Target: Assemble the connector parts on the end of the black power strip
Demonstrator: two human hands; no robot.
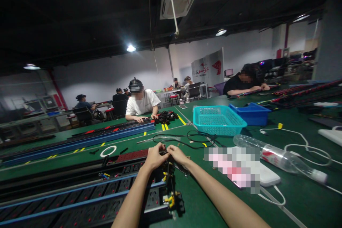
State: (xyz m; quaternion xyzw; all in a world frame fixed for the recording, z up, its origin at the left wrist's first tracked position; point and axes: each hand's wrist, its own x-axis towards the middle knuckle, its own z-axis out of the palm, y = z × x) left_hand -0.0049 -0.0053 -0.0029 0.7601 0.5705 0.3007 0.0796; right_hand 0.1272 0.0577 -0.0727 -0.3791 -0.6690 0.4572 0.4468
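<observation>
My left hand [155,157] and my right hand [176,155] meet at the right end of a long strip with a dark red face [132,155]. The fingers of both are bent together in a pinch, almost touching. Whatever lies between the fingertips is too small and too hidden to name. Below my left forearm run long black socket strips [101,191] with blue edges and small red dots. Yellow-sleeved wire ends [170,200] stick out at their right end, under my wrists. A thin metallic piece [181,171] lies just below my right hand.
A turquoise basket [219,130] and a blue bin [252,118] stand beyond my right hand. A plastic bottle [283,156], a white power bank [267,175] and cables lie rightward. A white ring [108,151] lies left. Across the table, a person [143,103] handles another strip.
</observation>
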